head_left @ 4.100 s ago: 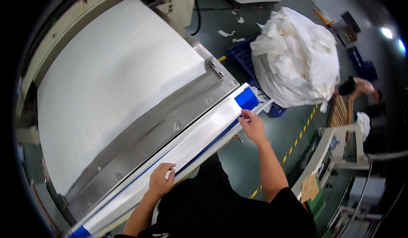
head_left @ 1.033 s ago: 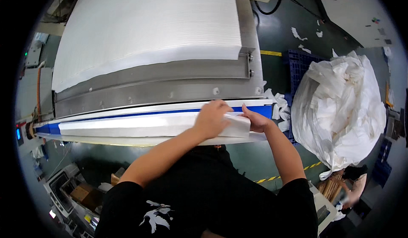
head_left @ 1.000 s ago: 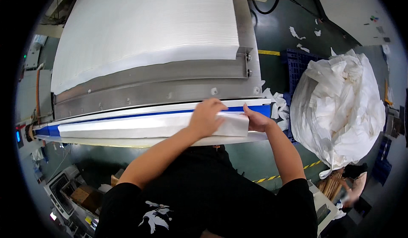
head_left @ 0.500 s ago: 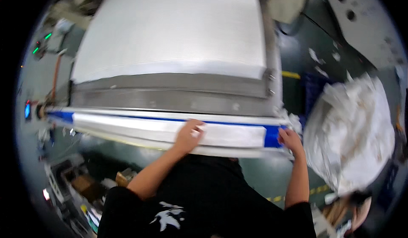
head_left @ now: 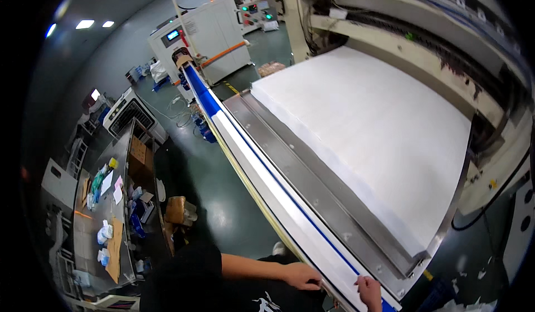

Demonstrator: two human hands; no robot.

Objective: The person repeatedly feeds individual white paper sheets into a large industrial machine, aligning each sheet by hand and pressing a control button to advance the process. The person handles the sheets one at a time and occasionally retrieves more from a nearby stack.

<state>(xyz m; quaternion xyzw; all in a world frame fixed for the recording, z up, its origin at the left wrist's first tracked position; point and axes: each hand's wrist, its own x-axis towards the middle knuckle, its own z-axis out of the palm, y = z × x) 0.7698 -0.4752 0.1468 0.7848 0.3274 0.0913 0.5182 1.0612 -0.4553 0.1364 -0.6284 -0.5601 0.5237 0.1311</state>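
A long, narrow conveyor with a blue belt [head_left: 206, 101] runs from beside me to the far left. A long white strip [head_left: 262, 170] of sheet material lies along the belt. My left hand [head_left: 304, 277] is at the conveyor's near edge, fingers bent and closed; what they hold, if anything, is hidden. To its right, my right hand [head_left: 369, 291] is over the belt's near end, fingers curled in. Nothing I can name shows in its grip. Beyond the conveyor, a wide white sheet [head_left: 373, 128] lies on a machine bed with a grey metal edge [head_left: 301, 161].
A beige machine frame [head_left: 401, 47] spans the bed's far side. Across the floor at left stands a dark workbench [head_left: 95, 256] with papers and small packets. A cardboard box [head_left: 175, 209] sits beside it. White cabinets [head_left: 203, 39] stand at the conveyor's far end.
The view has swung left, so the conveyor now runs diagonally away. My left hand has come off the white strip to the conveyor's near edge. My right hand is still at the belt's near end.
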